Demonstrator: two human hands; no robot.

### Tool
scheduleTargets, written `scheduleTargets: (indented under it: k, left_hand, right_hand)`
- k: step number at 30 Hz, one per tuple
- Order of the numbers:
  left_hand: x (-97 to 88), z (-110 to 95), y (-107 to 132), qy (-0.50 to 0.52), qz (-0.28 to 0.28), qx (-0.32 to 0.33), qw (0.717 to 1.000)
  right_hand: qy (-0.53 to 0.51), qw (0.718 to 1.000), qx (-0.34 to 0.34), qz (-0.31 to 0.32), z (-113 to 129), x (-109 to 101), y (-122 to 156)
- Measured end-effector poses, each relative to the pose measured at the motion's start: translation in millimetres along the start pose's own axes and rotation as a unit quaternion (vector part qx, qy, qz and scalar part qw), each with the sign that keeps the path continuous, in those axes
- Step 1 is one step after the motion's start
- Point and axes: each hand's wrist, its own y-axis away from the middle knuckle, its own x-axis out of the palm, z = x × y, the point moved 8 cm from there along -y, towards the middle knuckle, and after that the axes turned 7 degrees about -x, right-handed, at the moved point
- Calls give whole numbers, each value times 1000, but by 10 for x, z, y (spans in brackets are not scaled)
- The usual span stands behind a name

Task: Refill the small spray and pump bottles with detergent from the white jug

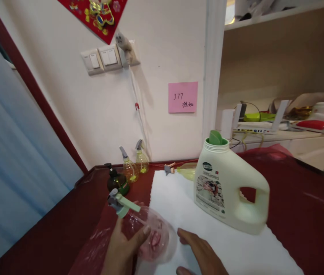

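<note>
My left hand [126,244] is wrapped round a clear pink spray bottle [157,235], which it holds tilted with the base toward my right hand. The bottle's green and grey trigger head [122,202] points up to the left. To the right of the bottle, my right hand [200,254] hovers with fingers apart and nothing in it. Beyond the hands stands a large pale green detergent jug [230,191], uncapped, with a green piece [215,137] in its neck. Both hands are over a white sheet [173,198].
Two yellowish spray bottles [130,170] and a dark pump bottle [117,181] stand at the back left. Another yellow spray bottle [187,171] lies behind the jug. A dark red table [55,221] meets the wall; a shelf with a white router [253,128] is at right.
</note>
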Motion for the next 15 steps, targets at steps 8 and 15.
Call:
scheduleTargets:
  k: [8,15]
  left_hand:
    - [-67,-45,-56,-2,-3,-2,1000]
    - [-81,-120,-68,-67,-35,43,996]
  right_hand:
    - [1,1000,11,-10,104,-32,33]
    - [-7,999,-28,15,88,5,25]
